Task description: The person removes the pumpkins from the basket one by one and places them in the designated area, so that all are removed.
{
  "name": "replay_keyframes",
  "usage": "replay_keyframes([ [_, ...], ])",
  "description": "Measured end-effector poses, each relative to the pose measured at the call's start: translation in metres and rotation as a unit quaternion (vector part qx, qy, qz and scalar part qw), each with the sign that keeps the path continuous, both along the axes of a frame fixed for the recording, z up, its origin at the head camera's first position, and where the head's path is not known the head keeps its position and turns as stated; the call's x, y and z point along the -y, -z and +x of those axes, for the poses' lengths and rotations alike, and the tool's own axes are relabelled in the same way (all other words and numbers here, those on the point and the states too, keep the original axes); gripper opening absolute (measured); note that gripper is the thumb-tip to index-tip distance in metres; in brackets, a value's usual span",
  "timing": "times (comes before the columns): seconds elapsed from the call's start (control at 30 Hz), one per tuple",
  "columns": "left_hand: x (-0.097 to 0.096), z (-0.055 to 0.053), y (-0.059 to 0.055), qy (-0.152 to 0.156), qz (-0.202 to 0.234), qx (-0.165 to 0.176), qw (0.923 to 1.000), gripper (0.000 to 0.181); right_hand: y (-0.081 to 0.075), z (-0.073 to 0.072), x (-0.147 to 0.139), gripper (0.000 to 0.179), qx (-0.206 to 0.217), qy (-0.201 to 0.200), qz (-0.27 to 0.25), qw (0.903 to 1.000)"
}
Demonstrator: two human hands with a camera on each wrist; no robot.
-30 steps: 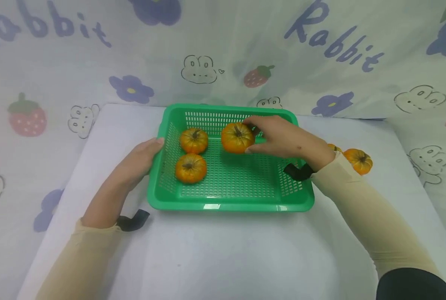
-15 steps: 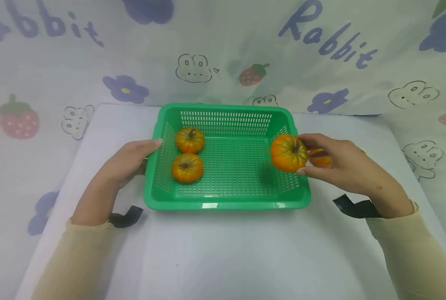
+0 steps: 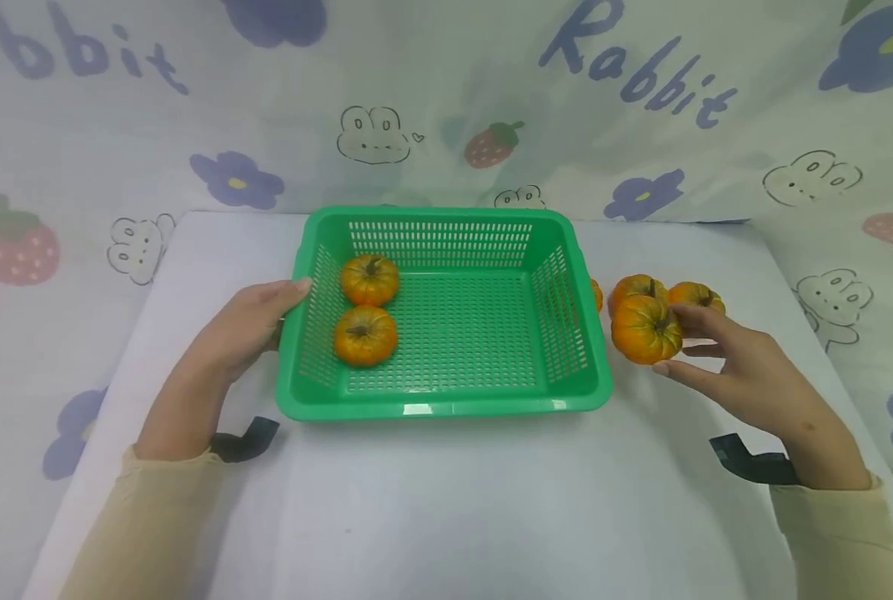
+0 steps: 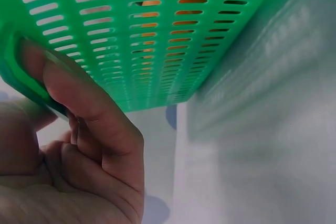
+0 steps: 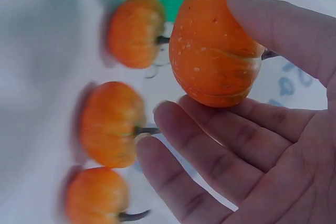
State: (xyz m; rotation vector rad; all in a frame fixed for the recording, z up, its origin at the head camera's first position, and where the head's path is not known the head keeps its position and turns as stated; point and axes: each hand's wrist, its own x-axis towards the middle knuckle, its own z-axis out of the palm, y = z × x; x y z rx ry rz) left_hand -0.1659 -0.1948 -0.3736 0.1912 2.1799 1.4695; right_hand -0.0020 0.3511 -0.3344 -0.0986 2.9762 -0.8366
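My right hand [image 3: 746, 367] pinches a small orange pumpkin [image 3: 645, 330] between thumb and fingers, right of the green basket [image 3: 446, 408]. In the right wrist view the held pumpkin [image 5: 215, 45] fills the space under the thumb, while the lower fingers stretch out loosely. My left hand [image 3: 243, 329] grips the basket's left rim, fingers curled beneath the lip [image 4: 26, 77]. Inside the basket, two pumpkins sit along its left side, one behind [image 3: 370, 280] and one in front [image 3: 365, 336].
Three more pumpkins lie on the white table [image 3: 446, 500] beyond the basket's right side: one partly behind the rim [image 3: 596, 295], one behind the held pumpkin [image 3: 637, 288], one farther right [image 3: 695, 295]. A patterned cloth [image 3: 431, 100] hangs behind the table.
My right hand has carried the pumpkin from inside the basket out over its right rim, to beside the other pumpkins. The left hand stays on the left rim.
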Motion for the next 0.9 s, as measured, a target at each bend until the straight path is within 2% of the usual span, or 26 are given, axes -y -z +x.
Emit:
replay_keyframes([
  [0.2, -0.002, 0.003, 0.001, -0.024, -0.012, 0.003, 0.9996, 0.074, 0.025, 0.001, 0.001, 0.074, 0.035, 0.011, -0.007, 0.9993],
  [0.4, -0.003, 0.005, 0.002, -0.041, -0.007, -0.001, 0.9991, 0.073, 0.046, -0.004, 0.007, 0.071, 0.033, -0.018, -0.023, 0.9990],
  [0.5, -0.004, 0.005, 0.003, -0.044, -0.001, -0.002, 0.9990, 0.072, 0.052, -0.008, 0.009, 0.070, 0.036, -0.028, -0.032, 0.9984],
  [0.7, -0.004, 0.006, 0.005, -0.044, -0.001, -0.014, 0.9990, 0.071, 0.060, -0.013, 0.014, 0.070, 0.059, -0.022, -0.036, 0.9974],
  [0.9, -0.004, 0.008, 0.005, -0.052, -0.004, -0.025, 0.9984, 0.071, 0.065, -0.018, 0.018, 0.070, 0.055, -0.013, -0.033, 0.9979],
])
